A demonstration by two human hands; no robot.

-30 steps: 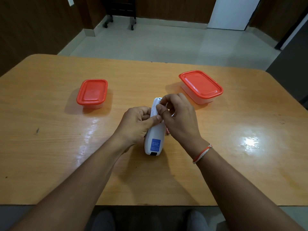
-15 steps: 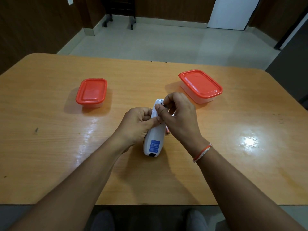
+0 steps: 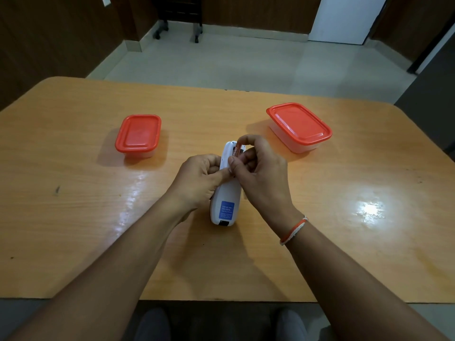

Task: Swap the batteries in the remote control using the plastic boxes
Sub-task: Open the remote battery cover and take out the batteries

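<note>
On the glossy orange wooden tabletop [image 3: 73, 217] the left hand [image 3: 197, 183] grips the white plastic remote control [image 3: 225, 200] lying face down, the right hand [image 3: 261, 173] pinches a small red battery [image 3: 235, 150] at its far end — two red-lidded clear plastic boxes, the left box [image 3: 138, 135] and the right box [image 3: 299, 126], stand closed beyond.

Glossy orange wood-grain desk [image 3: 73, 217], small dark mark near its left side. Beyond lay pale tiled floor [image 3: 234, 62], dark wood-panelled walls [image 3: 49, 33], white door [image 3: 344, 18], and wheeled furniture legs [image 3: 179, 28].
</note>
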